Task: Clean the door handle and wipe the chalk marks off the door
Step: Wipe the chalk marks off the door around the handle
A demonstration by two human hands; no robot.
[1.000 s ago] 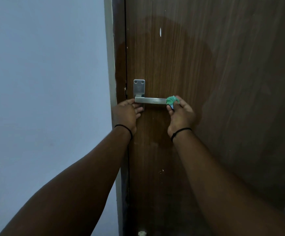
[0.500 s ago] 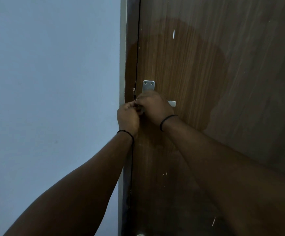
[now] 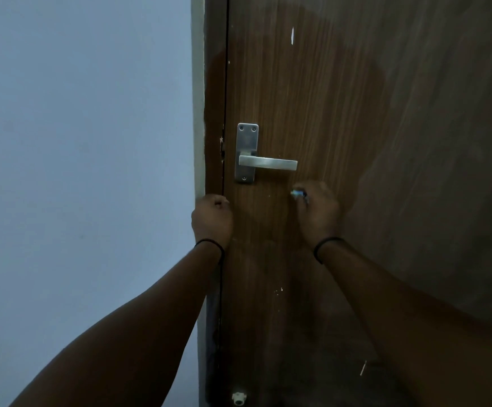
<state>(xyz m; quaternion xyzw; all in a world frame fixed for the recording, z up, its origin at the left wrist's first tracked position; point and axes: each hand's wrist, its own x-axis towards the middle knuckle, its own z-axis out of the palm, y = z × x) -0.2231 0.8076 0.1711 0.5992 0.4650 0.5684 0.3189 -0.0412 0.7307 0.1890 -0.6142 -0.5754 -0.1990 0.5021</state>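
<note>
Brown wood-grain door (image 3: pixel 385 142) beside a pale blue-grey wall (image 3: pixel 77 142), dimly lit. The brushed-metal lever handle (image 3: pixel 268 163) on its rectangular backplate (image 3: pixel 246 152) stands level and untouched. Right hand (image 3: pixel 319 214), just below the lever's free end, fingers curled round a small pale cloth wad (image 3: pixel 297 193). Left hand (image 3: pixel 212 220) loosely fisted at the door edge, holding nothing. White chalk marks (image 3: pixel 292 35) remain high on the door.

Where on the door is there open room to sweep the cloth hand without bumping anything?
Free: the wide door panel right of the handle, up to the white chalk mark, and the stretch below the right hand. Crowded: between the left hand at the door edge, the handle plate and the right hand holding the cloth.
</note>
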